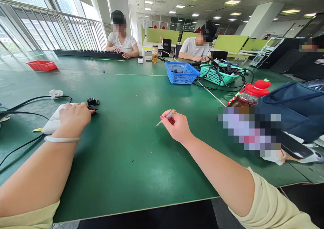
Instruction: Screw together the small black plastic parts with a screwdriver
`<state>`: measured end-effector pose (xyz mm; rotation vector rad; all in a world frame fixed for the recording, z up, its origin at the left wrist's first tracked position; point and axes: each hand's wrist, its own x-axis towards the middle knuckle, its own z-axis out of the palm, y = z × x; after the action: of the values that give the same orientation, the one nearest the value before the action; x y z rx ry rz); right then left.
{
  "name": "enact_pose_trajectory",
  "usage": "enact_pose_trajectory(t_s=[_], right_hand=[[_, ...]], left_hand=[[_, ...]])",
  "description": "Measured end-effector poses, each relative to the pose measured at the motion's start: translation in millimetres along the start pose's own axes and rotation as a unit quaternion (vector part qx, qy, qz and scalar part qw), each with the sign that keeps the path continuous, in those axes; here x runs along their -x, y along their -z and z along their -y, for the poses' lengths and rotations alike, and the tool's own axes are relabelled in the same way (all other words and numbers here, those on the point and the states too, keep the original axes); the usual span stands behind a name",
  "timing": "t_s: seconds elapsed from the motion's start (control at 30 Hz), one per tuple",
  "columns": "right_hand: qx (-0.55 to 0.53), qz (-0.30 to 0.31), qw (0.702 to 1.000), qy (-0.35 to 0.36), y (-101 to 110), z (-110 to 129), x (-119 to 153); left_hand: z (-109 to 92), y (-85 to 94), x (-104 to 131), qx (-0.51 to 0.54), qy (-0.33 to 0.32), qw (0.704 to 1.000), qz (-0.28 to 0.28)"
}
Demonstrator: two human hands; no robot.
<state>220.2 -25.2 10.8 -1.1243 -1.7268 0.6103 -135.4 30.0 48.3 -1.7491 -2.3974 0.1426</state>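
My right hand point(178, 126) is closed around a small screwdriver point(170, 114) with a clear, yellowish-capped handle; its thin tip points down and left above the green table point(141, 154). My left hand point(76, 116), with a pale bangle at the wrist, reaches over a white power strip point(52, 121). Its fingertips are at a small cluster of black parts point(92, 101) just right of the strip. Whether those fingers grip a part is hard to make out.
Black cables point(25, 102) run at the left. Farther back are a red tray point(42, 65), a blue basket point(182, 73) and a green basket point(219, 75) with cables. A red-lidded bottle point(249, 94) and dark blue bag point(296, 107) stand right. Two people sit across the table.
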Motion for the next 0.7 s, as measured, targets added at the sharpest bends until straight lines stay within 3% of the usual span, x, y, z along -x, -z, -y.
enact_pose_trajectory(t_s=[0.2,0.33,0.4,0.5,0.6,0.7], right_hand=[[-0.011,0.0,1.0,0.005,0,1,0],[0.0,-0.003,1.0,0.006,0,2,0],[-0.001,-0.01,1.0,0.008,0,3,0],[-0.01,-0.032,0.999,0.012,0,3,1],[-0.011,-0.071,0.997,0.031,-1,4,0],[-0.009,-0.116,0.992,0.057,-1,4,0]], left_hand=[[6,-5.8,-7,0.004,0.002,0.999,0.036],[-4,-5.1,-3,0.017,-0.032,0.999,0.006],[-24,-0.5,8,0.03,-0.087,0.996,-0.022],[-69,8.1,39,0.07,-0.204,0.974,-0.075],[-113,12.8,74,0.134,-0.325,0.934,-0.071],[-137,10.8,100,0.172,-0.384,0.905,-0.059]])
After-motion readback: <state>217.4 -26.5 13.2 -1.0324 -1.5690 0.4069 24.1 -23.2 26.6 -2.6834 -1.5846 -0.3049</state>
